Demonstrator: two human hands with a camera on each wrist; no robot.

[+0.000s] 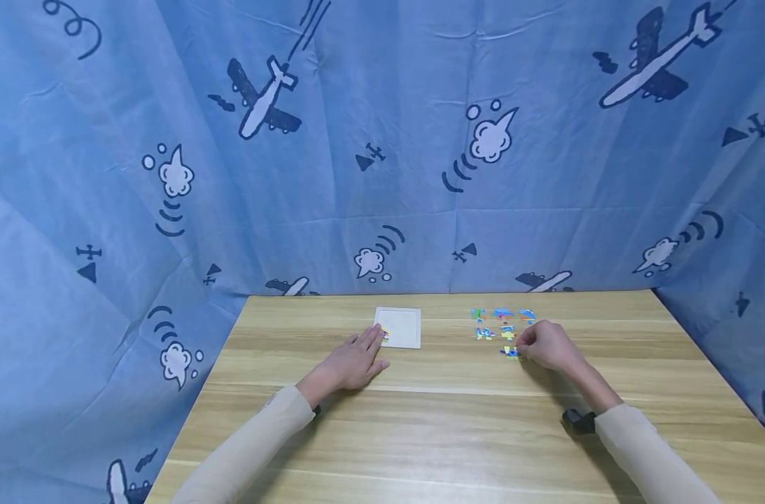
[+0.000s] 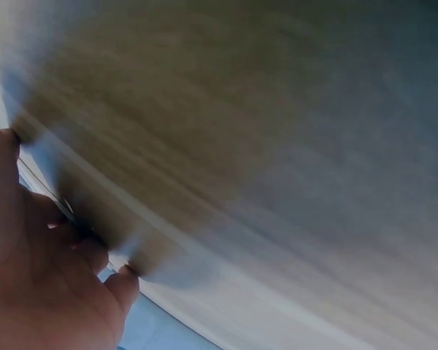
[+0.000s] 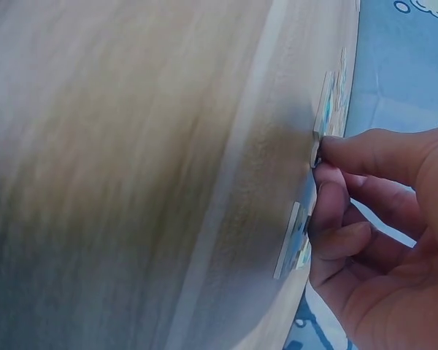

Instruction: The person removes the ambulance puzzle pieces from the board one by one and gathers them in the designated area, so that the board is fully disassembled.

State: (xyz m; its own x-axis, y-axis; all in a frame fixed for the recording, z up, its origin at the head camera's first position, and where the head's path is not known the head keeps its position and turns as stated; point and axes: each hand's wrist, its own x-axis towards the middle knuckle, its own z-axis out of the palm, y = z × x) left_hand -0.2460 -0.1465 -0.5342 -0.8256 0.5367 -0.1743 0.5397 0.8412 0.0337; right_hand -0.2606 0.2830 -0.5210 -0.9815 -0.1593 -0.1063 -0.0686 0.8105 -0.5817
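A square white puzzle tray (image 1: 402,326) lies flat on the table. My left hand (image 1: 355,360) rests at its left side with fingers extended, fingertips over the rim. Beside those fingertips, a colourful puzzle piece (image 1: 385,335) sits inside the tray, partly covered. To the right, my right hand (image 1: 548,345) reaches down to the table, thumb and index finger pinching the edge of a blue and yellow puzzle piece (image 1: 510,353). From the right wrist, that piece (image 3: 324,109) shows edge-on at the thumb tip; another piece (image 3: 293,237) lies beside the curled fingers.
Several loose puzzle pieces lie in rows beyond the right hand, among them a green and blue piece (image 1: 478,315) and a yellow piece (image 1: 507,334). A blue curtain (image 1: 420,238) printed with planes hangs along the back edge of the wooden table (image 1: 445,434).
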